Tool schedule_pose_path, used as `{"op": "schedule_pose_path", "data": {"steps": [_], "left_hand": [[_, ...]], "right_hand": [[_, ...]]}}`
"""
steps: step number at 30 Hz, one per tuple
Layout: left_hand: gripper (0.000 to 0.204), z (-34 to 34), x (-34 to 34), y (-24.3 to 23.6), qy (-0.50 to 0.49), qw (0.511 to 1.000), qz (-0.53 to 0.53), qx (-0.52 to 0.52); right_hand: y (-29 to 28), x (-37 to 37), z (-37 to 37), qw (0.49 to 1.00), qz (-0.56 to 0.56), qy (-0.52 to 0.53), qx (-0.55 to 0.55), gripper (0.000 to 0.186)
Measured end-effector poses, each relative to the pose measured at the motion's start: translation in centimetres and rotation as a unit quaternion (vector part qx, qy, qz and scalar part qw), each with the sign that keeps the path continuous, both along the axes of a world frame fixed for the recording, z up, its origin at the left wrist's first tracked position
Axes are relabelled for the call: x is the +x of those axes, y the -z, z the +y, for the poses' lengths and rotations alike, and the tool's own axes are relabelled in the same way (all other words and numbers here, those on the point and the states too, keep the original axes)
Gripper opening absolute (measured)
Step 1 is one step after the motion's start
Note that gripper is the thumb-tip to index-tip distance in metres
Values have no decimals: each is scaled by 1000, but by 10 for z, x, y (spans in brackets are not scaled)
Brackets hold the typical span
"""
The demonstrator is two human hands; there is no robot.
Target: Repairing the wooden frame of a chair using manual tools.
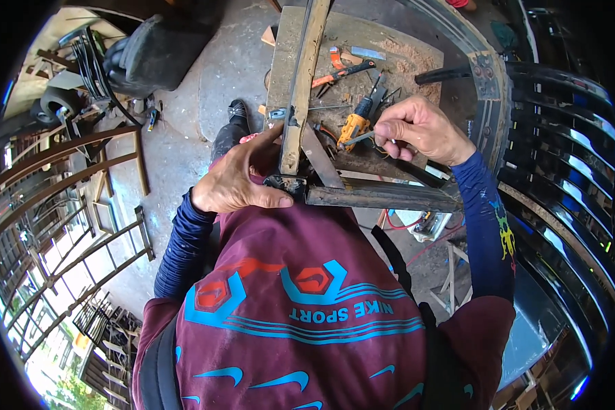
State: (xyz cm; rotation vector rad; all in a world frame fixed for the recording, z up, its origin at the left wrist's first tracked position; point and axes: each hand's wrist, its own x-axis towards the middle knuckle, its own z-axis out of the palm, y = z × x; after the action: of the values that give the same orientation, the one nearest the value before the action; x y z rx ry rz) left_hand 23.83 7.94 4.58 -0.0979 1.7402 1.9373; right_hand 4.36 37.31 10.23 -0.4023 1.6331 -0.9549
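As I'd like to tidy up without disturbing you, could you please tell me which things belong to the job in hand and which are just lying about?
In hand:
frame, held at a corner by the left hand
slim grey tool, in the right hand

Apparently just lying about:
yellow-and-black drill
orange-and-black tool
wood offcut

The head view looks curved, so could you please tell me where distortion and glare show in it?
Head view: the dark slats at right look bowed near the rim and carry white glare; head view: lower left washed out, the left hand and right hand fairly sharp.
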Motion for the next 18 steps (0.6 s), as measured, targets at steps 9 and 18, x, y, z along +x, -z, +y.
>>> {"op": "schedule_pose_path", "data": {"steps": [9,18], "left_hand": [[126,-2,-1,-1,6,1000,-12,11],[128,-6,-5,-5,33,998,-23,-39]], "right_hand": [[16,0,-7,963,221,-75,-135,11],[24,38,5,973,191,116,-56,22]]}}
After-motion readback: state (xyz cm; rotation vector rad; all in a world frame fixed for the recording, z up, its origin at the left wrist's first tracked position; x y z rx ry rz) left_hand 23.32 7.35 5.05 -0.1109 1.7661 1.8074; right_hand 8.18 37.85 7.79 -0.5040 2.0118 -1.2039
